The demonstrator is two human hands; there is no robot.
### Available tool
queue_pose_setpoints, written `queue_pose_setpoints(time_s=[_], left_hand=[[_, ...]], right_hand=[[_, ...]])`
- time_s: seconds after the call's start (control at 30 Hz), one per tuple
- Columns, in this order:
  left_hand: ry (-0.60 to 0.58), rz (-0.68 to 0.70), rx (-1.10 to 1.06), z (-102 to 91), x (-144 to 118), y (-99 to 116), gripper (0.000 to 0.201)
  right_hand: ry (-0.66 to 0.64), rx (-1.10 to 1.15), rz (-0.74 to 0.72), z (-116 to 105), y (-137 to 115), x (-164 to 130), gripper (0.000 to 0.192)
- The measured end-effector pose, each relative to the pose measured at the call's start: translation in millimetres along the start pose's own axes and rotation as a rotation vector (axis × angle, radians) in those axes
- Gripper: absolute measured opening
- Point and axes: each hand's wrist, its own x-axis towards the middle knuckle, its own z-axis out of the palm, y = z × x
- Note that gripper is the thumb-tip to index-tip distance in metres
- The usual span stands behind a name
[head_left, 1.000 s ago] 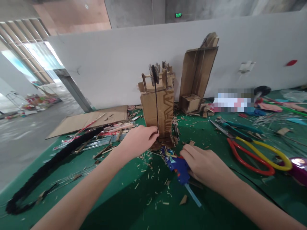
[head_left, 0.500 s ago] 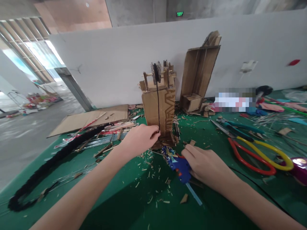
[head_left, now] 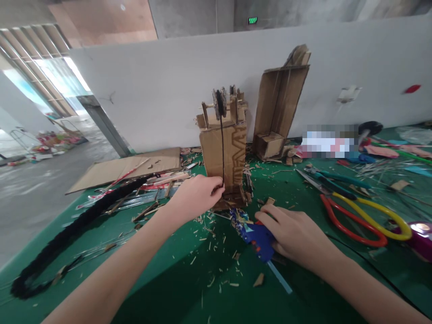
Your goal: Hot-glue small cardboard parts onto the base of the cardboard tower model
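Pinched in my left hand (head_left: 199,195) is the lower end of a black cord (head_left: 222,153). The cord runs down from a cardboard pulley wheel (head_left: 219,103) mounted on top of an upright cardboard box (head_left: 212,153). My left fingertips are close in front of the box's lower part. My right hand (head_left: 290,229) is wrapped around a blue hot glue gun (head_left: 261,240) lying low over the green table. A clear glue stick (head_left: 280,278) sticks out of its rear, and its nozzle end points toward the foot of the box.
Scissors with red and yellow handles (head_left: 356,220) and teal-handled pliers (head_left: 344,179) lie at the right. A taller open cardboard piece (head_left: 281,103) leans on the white partition (head_left: 162,90). A fuzzy black strip (head_left: 77,225) curves along the left; scraps litter the green table (head_left: 175,288).
My right hand and the glue gun have shifted slightly right and toward me. My left hand stays on the cord almost unmoved.
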Motion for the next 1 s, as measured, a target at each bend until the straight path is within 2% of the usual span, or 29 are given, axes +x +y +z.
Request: queue_pose_setpoints(time_s=[0.3, 0.47, 0.6, 0.73, 0.9, 1.0], left_hand=[[-0.021, -0.015, -0.019, -3.0, -0.6, 1.4, 0.028], [0.0, -0.009, -0.026, -3.2, -0.3, 1.3, 0.026], [-0.007, -0.019, -0.029, -3.3, 0.0, 0.9, 0.025], [-0.007, -0.012, -0.034, -2.4, -0.1, 0.5, 0.027], [-0.022, -0.018, -0.038, -2.2, 0.3, 0.7, 0.029], [-0.006, -0.017, -0.029, -2.0, 0.2, 0.8, 0.029]], right_hand=[[0.134, -0.003, -0.001, 0.3, 8.9, -8.5, 0.03], [0.134, -0.004, -0.002, 0.5, 7.9, -8.0, 0.03], [0.191, -0.001, 0.046, 1.3, 14.9, -10.6, 0.028], [0.178, -0.048, 0.218, 1.0, 29.1, -12.7, 0.027], [-0.065, -0.065, 0.568, 1.3, 48.1, -13.0, 0.033], [-0.145, -0.003, 0.665, 6.7, 56.5, -16.7, 0.037]])
